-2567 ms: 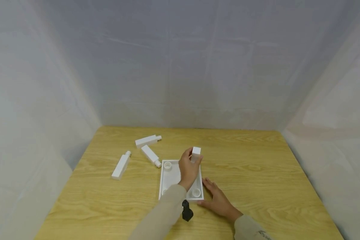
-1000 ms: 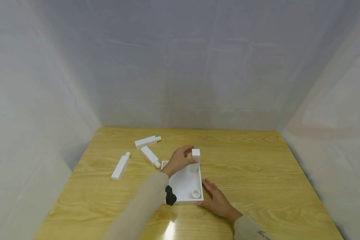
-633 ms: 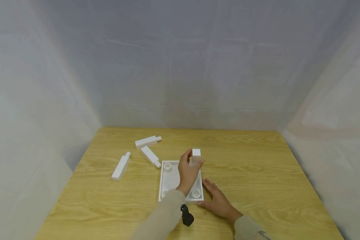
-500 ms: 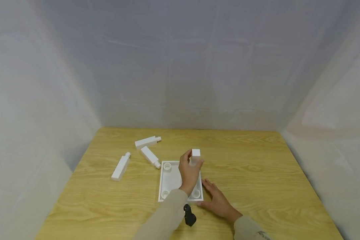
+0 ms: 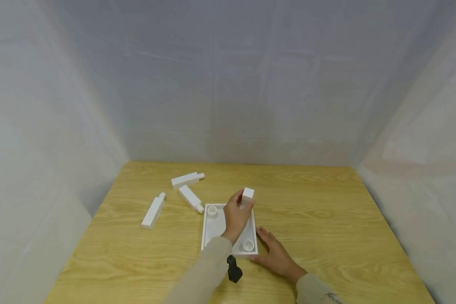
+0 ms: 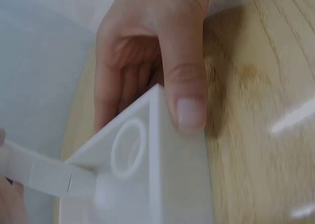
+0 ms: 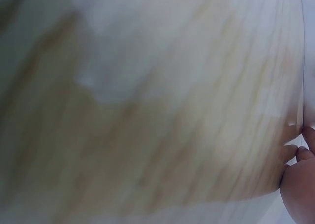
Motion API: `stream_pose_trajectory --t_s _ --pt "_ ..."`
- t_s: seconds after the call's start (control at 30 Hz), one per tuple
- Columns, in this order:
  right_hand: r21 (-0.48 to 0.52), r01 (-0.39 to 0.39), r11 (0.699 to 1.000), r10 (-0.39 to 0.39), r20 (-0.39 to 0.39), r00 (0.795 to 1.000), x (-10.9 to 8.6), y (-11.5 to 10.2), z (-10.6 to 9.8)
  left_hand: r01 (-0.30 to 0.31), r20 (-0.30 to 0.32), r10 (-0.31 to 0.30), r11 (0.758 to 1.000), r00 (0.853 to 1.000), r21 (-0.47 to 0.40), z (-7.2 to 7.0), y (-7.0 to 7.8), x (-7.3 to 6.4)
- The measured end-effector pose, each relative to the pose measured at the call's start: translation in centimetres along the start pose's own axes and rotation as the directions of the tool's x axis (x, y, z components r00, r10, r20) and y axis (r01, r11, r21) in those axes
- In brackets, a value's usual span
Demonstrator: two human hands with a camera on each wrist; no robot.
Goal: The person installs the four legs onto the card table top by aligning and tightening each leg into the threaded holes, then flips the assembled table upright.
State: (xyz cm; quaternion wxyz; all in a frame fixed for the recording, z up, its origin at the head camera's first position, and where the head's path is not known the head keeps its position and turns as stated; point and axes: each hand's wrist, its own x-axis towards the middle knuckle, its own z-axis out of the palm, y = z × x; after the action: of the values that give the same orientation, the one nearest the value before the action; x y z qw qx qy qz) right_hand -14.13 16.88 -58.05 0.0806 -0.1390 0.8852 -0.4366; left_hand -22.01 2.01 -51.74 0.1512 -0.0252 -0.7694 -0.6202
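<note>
A small white tray-shaped tabletop (image 5: 217, 227) lies with its raised rim upward and round sockets in its corners. My left hand (image 5: 237, 218) grips a white square leg (image 5: 248, 193) that stands at the far right corner. The left wrist view shows this leg (image 6: 47, 176) reaching down into the tabletop; its lower end is not clear there. Around the near right corner my right hand (image 5: 277, 255) holds the tabletop, thumb on the front wall and fingers along the right side. Beside that thumb is a round socket (image 6: 129, 147). My left sleeve partly hides the near left corner.
Three loose white legs with threaded ends lie left of the tabletop: one leg (image 5: 188, 179) at the back, one (image 5: 191, 198) near the rim, one (image 5: 153, 211) farther left. The wooden table (image 5: 327, 219) is enclosed by pale sheeting (image 5: 228, 84).
My left hand loosened and swung left around the leg, then gripped it again. Since then the hand and the leg's square top have turned slightly. My right hand and the loose legs stay put.
</note>
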Motion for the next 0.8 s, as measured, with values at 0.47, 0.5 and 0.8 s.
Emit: stream_pose_trajectory --t_s 0.47,0.5,0.8 --pt "0.006 0.028 1.0 -0.028 0.0 1.0 -0.2 -0.4 -0.2 -0.062 0.592 -0.045 0.985 0.805 0.16 -4.7 1.0 4.1" --pt "0.008 0.027 1.0 -0.027 0.001 1.0 -0.2 -0.4 -0.2 -0.051 0.612 -0.058 0.986 0.789 0.159 -4.8 1.0 4.4" --pt "0.021 0.024 0.999 -0.024 0.005 1.0 -0.1 -0.6 -0.2 0.006 0.659 -0.074 0.995 0.748 0.104 -5.1 0.9 5.2"
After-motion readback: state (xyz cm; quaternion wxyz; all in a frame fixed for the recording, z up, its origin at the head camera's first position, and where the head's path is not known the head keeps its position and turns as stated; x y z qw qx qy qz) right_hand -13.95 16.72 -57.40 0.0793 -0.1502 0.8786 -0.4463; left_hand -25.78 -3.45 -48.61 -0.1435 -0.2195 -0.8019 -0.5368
